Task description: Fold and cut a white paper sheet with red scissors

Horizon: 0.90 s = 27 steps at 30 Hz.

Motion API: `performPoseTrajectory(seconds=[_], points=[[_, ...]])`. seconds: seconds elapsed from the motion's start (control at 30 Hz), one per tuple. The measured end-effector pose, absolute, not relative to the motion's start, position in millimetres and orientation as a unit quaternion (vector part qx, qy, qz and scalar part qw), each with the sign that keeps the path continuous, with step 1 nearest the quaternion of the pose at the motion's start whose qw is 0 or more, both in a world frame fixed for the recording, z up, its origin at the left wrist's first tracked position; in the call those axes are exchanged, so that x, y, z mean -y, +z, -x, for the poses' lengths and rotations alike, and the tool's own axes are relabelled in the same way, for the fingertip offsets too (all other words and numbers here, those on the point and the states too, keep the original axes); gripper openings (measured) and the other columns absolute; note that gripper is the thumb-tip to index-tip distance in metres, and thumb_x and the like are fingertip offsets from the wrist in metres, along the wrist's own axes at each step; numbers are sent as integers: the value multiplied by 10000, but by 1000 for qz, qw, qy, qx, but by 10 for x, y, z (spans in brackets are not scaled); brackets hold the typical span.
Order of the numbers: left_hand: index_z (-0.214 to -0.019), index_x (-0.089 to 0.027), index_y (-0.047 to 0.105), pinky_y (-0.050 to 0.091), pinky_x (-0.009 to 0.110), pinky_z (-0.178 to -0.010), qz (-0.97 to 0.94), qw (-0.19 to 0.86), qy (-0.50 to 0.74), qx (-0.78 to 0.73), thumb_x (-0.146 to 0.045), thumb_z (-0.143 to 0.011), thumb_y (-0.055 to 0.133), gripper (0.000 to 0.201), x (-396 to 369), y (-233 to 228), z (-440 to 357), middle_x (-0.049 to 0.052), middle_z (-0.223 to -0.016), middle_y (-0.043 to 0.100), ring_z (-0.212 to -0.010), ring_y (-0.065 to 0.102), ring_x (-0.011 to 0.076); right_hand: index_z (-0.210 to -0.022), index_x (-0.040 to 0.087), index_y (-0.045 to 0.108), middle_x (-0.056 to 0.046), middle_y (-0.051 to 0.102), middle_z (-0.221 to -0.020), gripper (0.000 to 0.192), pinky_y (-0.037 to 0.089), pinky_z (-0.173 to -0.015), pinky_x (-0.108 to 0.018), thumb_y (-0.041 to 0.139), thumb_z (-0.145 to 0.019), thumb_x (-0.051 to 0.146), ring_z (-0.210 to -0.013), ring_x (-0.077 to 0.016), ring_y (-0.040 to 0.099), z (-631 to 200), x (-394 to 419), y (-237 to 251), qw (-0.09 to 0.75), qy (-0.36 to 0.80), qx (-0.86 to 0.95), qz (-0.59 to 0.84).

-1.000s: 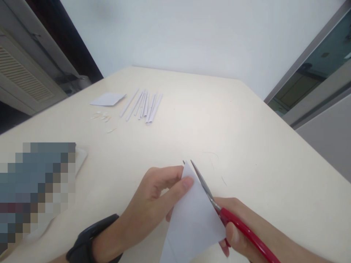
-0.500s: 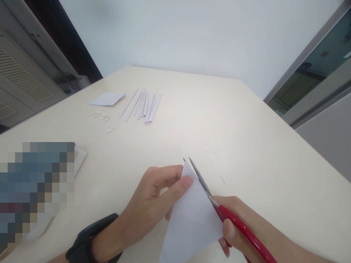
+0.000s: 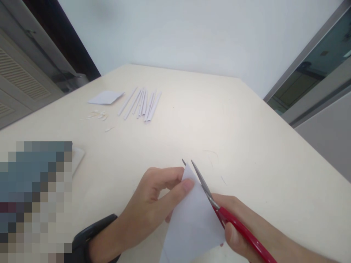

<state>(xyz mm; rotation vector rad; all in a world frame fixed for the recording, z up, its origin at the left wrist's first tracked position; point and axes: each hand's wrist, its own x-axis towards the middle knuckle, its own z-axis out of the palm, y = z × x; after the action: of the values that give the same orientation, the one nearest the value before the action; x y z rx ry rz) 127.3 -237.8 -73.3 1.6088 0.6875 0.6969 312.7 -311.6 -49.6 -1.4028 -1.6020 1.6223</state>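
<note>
Between the thumb and fingers of my left hand [image 3: 161, 201] is a white sheet of paper [image 3: 192, 223], held with its pointed corner upward. My right hand [image 3: 238, 219] grips red-handled scissors [image 3: 241, 228], its thumb on the near handle. The scissor blades are apart and straddle the right edge of the paper, one in front and the other mostly behind it, its tip showing past the corner. The lower end of the paper runs out of view at the bottom.
On the pale table [image 3: 246, 128], several thin rolled paper tubes [image 3: 141, 104] lie beside a folded white paper [image 3: 106, 97]. Small white-tipped sticks [image 3: 98, 115] are scattered near them. A pixelated object [image 3: 33, 193] stands at left. A white wall [image 3: 192, 36] rises behind the table.
The scissor blades have spread wider apart at the paper's edge. My left hand still pinches the paper, and the view has shifted slightly.
</note>
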Motion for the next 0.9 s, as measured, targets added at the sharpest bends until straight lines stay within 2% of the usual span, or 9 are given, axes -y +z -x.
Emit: performPoseTrajectory(seconds=[0.17, 0.27, 0.4, 0.57, 0.8, 0.9], points=[[-612, -163, 540, 371, 28, -386, -688, 599, 294, -287, -216, -909, 496, 304, 2379, -729, -1294, -81, -505, 443, -430, 438, 17, -712, 169, 480, -49, 526, -786, 190, 405, -589, -253, 509, -807, 331, -681, -159, 444, -3192, 3146, -559, 212, 564, 600, 526], [-629, -162, 558, 367, 32, -381, -692, 597, 290, -284, -220, -908, 499, 291, 2380, -738, -1301, -79, -513, 452, -425, 436, 16, -756, 168, 493, -49, 527, -788, 149, 400, -586, -253, 461, -829, 294, -674, -157, 439, -3225, 3162, -615, 206, 552, 615, 525], [-643, -160, 568, 371, 41, -391, -702, 585, 288, -288, -219, -906, 502, 278, 2378, -755, -1300, -76, -525, 462, -437, 447, 19, -816, 159, 544, -45, 532, -786, 198, 400, -578, -242, 472, -866, 336, -681, -155, 439, -3217, 3161, -621, 223, 553, 619, 511], [-630, -159, 548, 373, 55, -404, -707, 578, 287, -289, -217, -904, 503, 284, 2377, -753, -1295, -73, -529, 460, -455, 449, 27, -821, 160, 531, -17, 486, -752, 267, 374, -580, -235, 494, -880, 417, -658, -136, 403, -3176, 3141, -602, 223, 588, 598, 497], [-596, -149, 541, 356, 98, -380, -742, 532, 272, -305, -260, -901, 493, 328, 2393, -757, -1281, -61, -509, 444, -438, 441, 42, -707, 188, 389, 41, 298, -670, 425, 306, -562, -242, 436, -873, 576, -612, -114, 292, -3164, 3118, -648, 243, 638, 570, 457], [-566, -140, 550, 351, 119, -363, -759, 506, 260, -317, -286, -892, 496, 361, 2400, -761, -1287, -53, -483, 433, -420, 442, 53, -698, 195, 367, 42, 287, -670, 441, 290, -557, -239, 423, -871, 597, -616, -116, 280, -3163, 3107, -652, 253, 636, 575, 449]])
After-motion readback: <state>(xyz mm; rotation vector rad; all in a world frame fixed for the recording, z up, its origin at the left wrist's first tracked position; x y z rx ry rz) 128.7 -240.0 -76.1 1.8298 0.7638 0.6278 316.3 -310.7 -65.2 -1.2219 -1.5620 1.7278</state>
